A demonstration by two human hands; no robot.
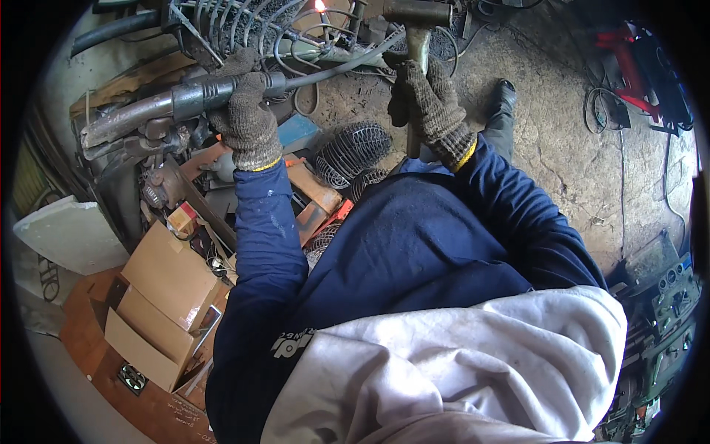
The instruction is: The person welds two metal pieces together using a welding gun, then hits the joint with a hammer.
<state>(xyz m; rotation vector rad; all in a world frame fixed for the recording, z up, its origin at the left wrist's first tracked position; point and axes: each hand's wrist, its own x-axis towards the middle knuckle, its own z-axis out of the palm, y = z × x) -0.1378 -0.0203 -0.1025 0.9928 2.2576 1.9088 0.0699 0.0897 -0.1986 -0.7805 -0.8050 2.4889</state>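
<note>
Above the floor: left hand (244, 118) clenched on welding torch (185, 100), right hand (429, 103) grasping hammer (416, 44). Risk: spark (320, 6) burning gloves near wire cage (244, 26).

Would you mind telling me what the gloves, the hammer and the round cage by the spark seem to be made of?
The left hand's glove and the right hand's glove look like knitted grey-brown fabric, ribbed and fuzzy, with yellow cuff edging. The hammer appears to be dull, rusty-brown metal in head and handle, though grime may hide the finish. The wire cage seems to be bare grey steel rod, with a weld spark glowing beside it.
</note>
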